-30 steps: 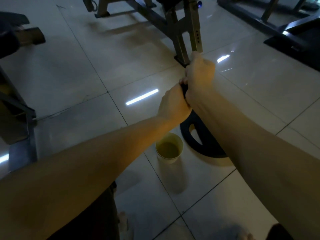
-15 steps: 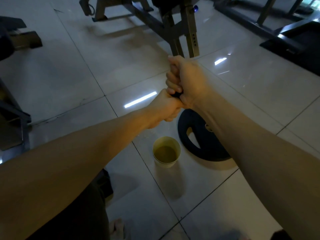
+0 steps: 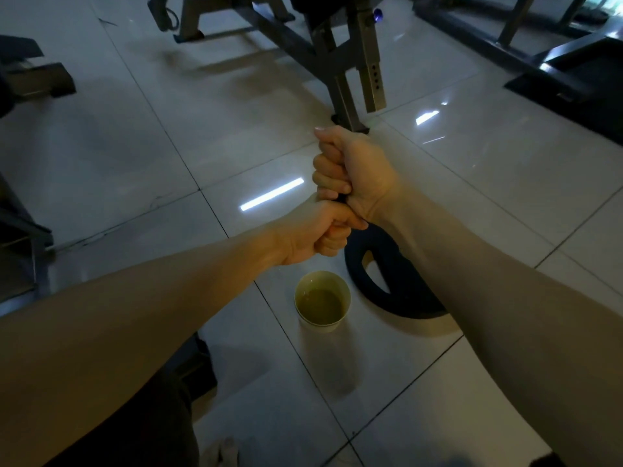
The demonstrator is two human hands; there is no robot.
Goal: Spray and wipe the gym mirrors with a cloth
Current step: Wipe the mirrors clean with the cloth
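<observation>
Both my arms reach out over the tiled floor, fists stacked one behind the other. My right hand (image 3: 354, 170) is the farther one, its fingers curled tight round a small dark thing (image 3: 341, 198). My left hand (image 3: 313, 237) grips the near end of that same thing. Only a sliver of it shows between the fists, so I cannot tell what it is. Below my hands a paper cup (image 3: 322, 299) of yellowish liquid stands on the floor. No mirror or spray bottle is in view.
A black weight plate (image 3: 404, 291) lies flat beside the cup, partly under my right forearm. A metal bench frame (image 3: 340, 62) stands just beyond my hands. More dark machine bases sit at the far right (image 3: 556, 62) and left edge (image 3: 20, 230).
My right hand has turned so its curled fingers now face me, and both fists have drawn closer together and shifted slightly over the cup. The cup and plate have not moved.
</observation>
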